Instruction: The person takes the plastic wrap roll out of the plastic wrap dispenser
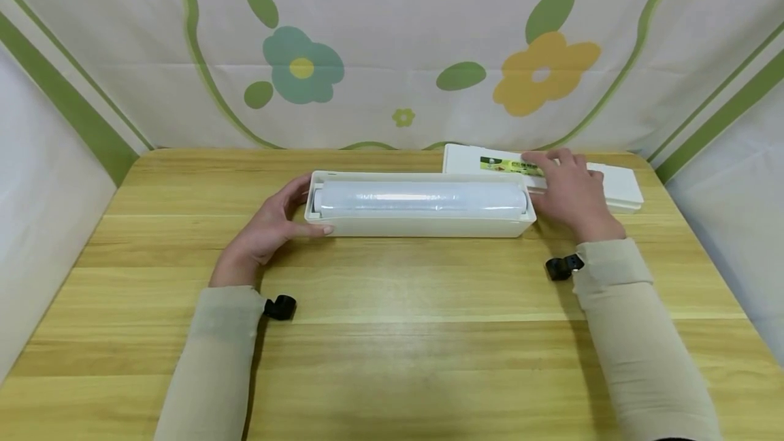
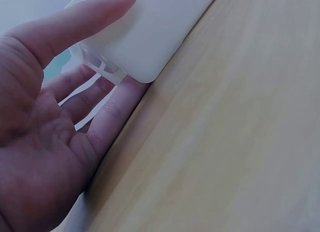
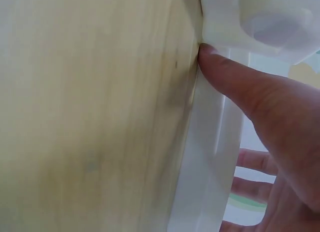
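Note:
A long white cling film box (image 1: pixel 422 228) lies on the table without its cover, and a roll of cling film (image 1: pixel 422 197) shows inside it. My left hand (image 1: pixel 265 229) grips the box's left end, thumb on the front wall and fingers round the end and behind. Behind the box's right end lies its white lid (image 1: pixel 621 186), which bears a green and yellow label (image 1: pixel 508 165). My right hand (image 1: pixel 572 192) holds this lid, thumb along its near edge and fingers over the top. In the right wrist view the thumb tip is right beside the box end (image 3: pixel 225 22).
The wooden table (image 1: pixel 392 346) runs back to a white curtain (image 1: pixel 380 33) with flower prints. More fabric hangs at both sides. Black wrist mounts (image 1: pixel 280 307) stick out from both sleeves above the tabletop.

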Demonstrator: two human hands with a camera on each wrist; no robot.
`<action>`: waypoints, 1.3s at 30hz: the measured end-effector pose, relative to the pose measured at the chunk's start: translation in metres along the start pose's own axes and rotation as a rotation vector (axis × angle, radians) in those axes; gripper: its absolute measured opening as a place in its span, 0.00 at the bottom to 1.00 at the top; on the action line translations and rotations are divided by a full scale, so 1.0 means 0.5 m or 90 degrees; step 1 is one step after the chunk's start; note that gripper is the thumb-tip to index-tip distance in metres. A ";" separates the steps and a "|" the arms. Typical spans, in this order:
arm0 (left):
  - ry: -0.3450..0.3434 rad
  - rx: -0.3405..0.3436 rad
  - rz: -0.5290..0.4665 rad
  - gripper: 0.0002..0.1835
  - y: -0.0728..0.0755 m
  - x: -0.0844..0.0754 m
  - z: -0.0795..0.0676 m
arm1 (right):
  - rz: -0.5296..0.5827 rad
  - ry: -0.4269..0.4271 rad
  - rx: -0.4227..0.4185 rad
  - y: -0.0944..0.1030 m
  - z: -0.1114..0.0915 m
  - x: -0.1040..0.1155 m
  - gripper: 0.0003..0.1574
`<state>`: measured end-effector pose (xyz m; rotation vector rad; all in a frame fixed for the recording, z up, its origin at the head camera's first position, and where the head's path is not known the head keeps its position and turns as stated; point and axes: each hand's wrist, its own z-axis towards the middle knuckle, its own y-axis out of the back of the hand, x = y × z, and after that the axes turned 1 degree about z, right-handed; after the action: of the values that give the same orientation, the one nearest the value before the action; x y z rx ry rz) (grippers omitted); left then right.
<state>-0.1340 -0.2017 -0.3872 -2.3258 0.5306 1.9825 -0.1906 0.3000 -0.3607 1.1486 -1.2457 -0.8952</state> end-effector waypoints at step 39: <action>0.006 0.003 0.007 0.58 0.003 0.009 0.004 | 0.022 0.029 0.013 0.043 -0.034 0.036 0.49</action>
<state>-0.1357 -0.2036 -0.3914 -2.3350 0.5485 1.9740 -0.1727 0.2900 -0.3349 1.1539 -1.2371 -0.8275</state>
